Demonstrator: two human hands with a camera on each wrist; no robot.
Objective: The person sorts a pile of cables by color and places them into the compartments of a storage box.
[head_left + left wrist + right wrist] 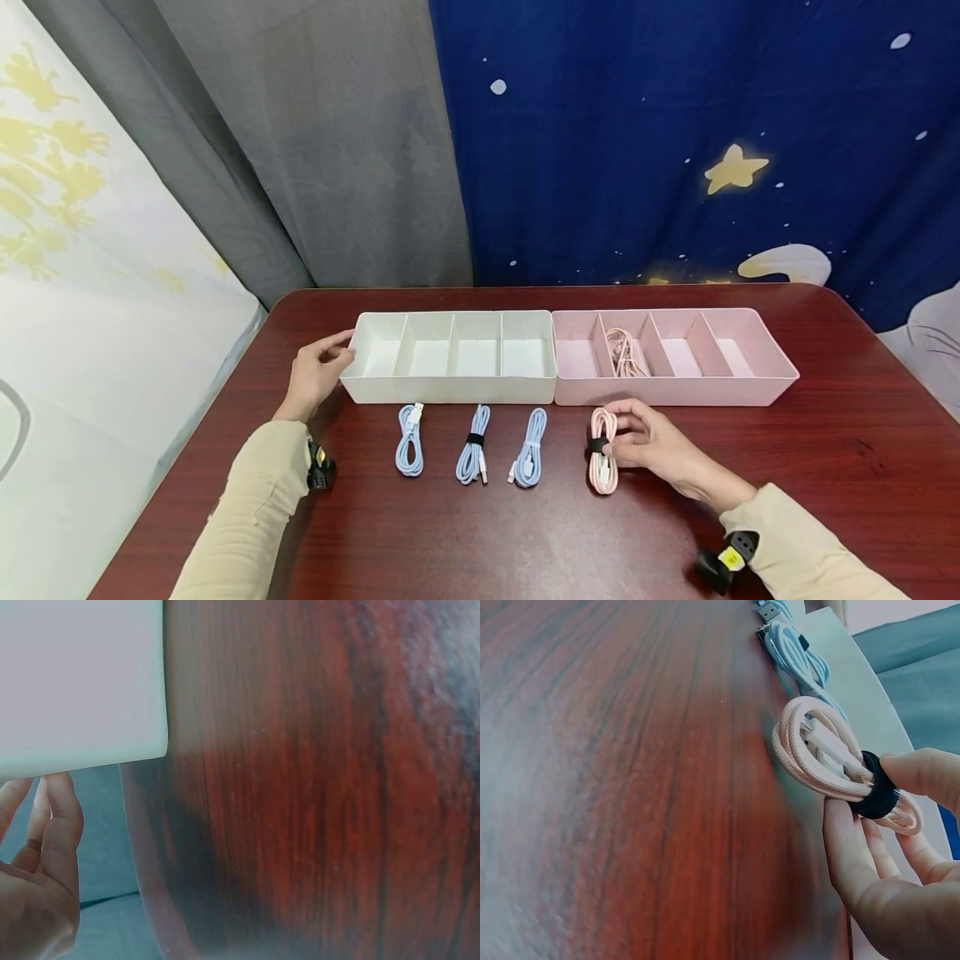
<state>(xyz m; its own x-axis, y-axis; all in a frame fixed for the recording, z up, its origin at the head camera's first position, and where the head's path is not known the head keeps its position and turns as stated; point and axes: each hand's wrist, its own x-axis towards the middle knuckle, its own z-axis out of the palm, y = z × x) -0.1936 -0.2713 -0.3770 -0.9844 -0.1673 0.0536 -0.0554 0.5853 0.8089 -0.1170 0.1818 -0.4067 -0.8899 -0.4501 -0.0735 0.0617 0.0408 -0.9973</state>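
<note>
My right hand [660,446] pinches a coiled pink charging cable [603,450] bound with a black strap [875,785]. In the right wrist view its white connector lies inside the loop, with thumb and fingertips on either side of the strap. The coil is just in front of a pink divided storage box [675,392]. My left hand [313,379] rests its fingertips at the left end of a white divided storage box [450,390]. Extended fingers [61,817] meet that box's end in the left wrist view.
Three coiled blue cables lie in a row before the white box: a left one [409,442], a black-strapped middle one [472,446] and a right one [529,448]. Another pink cable [622,352] sits in the pink box's second compartment from left. Curtains hang behind the wooden table [450,542].
</note>
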